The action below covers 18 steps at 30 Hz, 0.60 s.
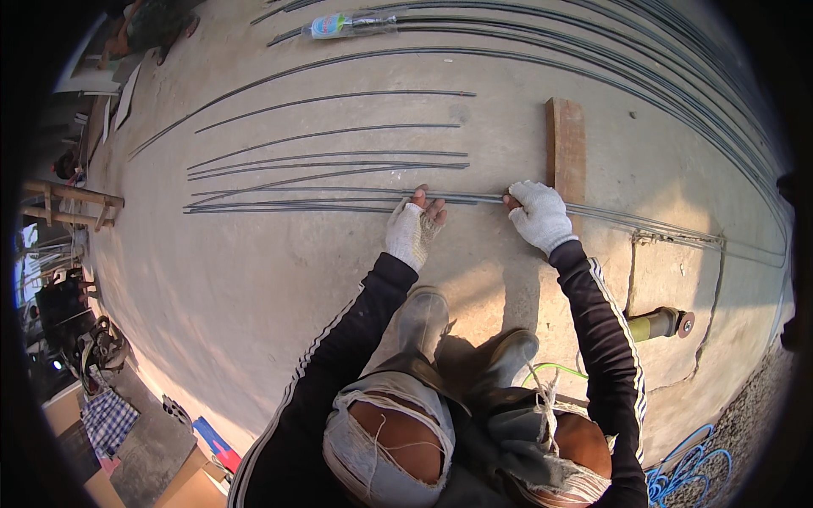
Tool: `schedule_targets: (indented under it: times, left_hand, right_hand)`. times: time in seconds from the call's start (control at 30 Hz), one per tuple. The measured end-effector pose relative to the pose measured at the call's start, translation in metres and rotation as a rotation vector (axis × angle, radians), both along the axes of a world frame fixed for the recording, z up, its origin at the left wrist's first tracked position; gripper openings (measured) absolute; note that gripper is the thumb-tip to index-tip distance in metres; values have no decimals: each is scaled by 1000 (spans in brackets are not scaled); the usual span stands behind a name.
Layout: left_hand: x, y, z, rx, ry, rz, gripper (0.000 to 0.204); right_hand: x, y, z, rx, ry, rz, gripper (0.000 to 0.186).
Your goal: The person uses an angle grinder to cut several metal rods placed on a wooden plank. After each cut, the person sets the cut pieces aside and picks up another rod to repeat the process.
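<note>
The rods were bare grey metal, matt with a dull sheen. Beneath them the floor was matt concrete, smooth for the most part (rougher and cracked toward the right). The block was unvarnished wood, dry and matt. Both gloves were knitted cloth with a fuzzy surface, while the sleeves were smoother, soft cloth. The boots looked like dusty rubber, and the trousers were worn cloth, frayed to loose threads. The bottle was clear, glossy plastic; the gravel was coarse stone.
</note>
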State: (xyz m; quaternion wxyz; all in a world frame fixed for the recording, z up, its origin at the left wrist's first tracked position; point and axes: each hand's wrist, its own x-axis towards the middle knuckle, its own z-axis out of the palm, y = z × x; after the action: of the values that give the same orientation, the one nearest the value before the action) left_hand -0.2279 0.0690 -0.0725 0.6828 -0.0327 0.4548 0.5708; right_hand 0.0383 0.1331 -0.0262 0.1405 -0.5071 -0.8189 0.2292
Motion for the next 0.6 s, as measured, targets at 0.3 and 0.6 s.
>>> schedule_targets:
  times: [0.3, 0.6]
  left_hand:
    - [-1, 1, -4, 50, 27, 17, 36]
    - [0, 4, -6, 61, 54, -64, 49]
  right_hand:
    - [-1, 3, -1, -45, -5, -16, 12]
    - [12, -7, 2, -23, -104, 71, 20]
